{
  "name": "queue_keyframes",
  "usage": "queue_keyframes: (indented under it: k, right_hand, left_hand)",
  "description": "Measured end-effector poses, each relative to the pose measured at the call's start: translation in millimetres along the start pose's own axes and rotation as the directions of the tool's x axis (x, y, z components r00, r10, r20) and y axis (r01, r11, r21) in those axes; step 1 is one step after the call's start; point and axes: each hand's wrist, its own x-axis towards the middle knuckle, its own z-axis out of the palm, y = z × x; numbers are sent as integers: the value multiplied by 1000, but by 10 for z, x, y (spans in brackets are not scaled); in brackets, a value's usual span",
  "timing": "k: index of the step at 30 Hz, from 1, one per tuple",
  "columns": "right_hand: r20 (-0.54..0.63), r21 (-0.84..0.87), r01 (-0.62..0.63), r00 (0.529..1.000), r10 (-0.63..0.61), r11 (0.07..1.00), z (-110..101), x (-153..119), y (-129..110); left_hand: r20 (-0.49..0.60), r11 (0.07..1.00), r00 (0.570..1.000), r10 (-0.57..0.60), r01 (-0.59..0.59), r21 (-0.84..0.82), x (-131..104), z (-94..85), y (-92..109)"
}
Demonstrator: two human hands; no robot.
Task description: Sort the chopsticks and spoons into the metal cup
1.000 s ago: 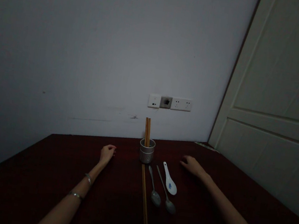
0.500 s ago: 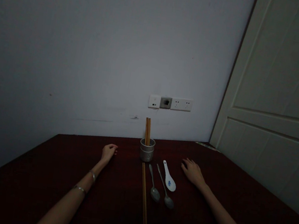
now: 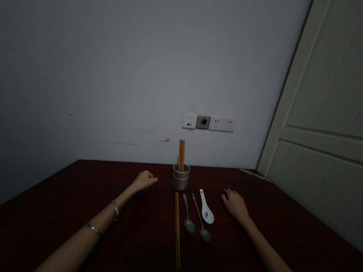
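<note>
A silvery metal cup (image 3: 180,181) stands on the dark red table, with several wooden chopsticks (image 3: 181,156) upright in it. In front of it lie a pair of chopsticks (image 3: 177,233), two metal spoons (image 3: 189,226) (image 3: 205,234) and a white spoon (image 3: 206,213) with a blue mark. Left of the cup is my left hand (image 3: 144,180), its fingers curled in and partly hidden, touching none of these objects. My right hand (image 3: 234,203) rests on the table right of the white spoon, fingers spread and holding nothing.
Behind the table (image 3: 137,168) rises a pale wall with sockets (image 3: 222,124) above the cup. A panelled door (image 3: 331,142) stands along the right side. A thin strip (image 3: 255,174) lies at the table's back right corner.
My left hand has moved right, closer to the cup, and its wrist has turned. The view has shifted slightly; my right hand and the tableware remain in place.
</note>
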Motion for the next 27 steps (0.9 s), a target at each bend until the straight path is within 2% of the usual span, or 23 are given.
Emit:
queue_keyframes:
  k: [2, 4, 7, 10, 13, 15, 27]
  right_hand:
    - [-5, 11, 4, 1000, -4, 1000, -20, -12, -10]
    - [-9, 20, 4, 1000, -4, 1000, -44, -24, -21]
    - [-12, 21, 19, 1000, -19, 1000, -73, -32, -32]
    - [-11, 14, 28, 1000, -28, 1000, -79, -31, -34]
    - [-13, 17, 22, 1000, -22, 1000, -72, -25, -30]
    - [-16, 28, 20, 1000, -20, 999, -66, -21, -26]
    - [-24, 30, 51, 998, -51, 998, -52, -13, -7]
  left_hand:
    - [166, 999, 985, 38, -44, 31, -115, 109, 165]
    - [298, 996, 953, 55, -71, 45, -214, 241, 300]
    - [358, 990, 929, 92, -123, 64, -323, 427, 449]
    - [318, 973, 943, 101, -160, 167, -392, 562, 555]
    - [193, 935, 978, 79, -141, 326, -426, 647, 626]
    - [145, 911, 986, 80, -131, 391, -435, 683, 653]
    - [150, 841, 985, 89, -155, 518, -437, 801, 717]
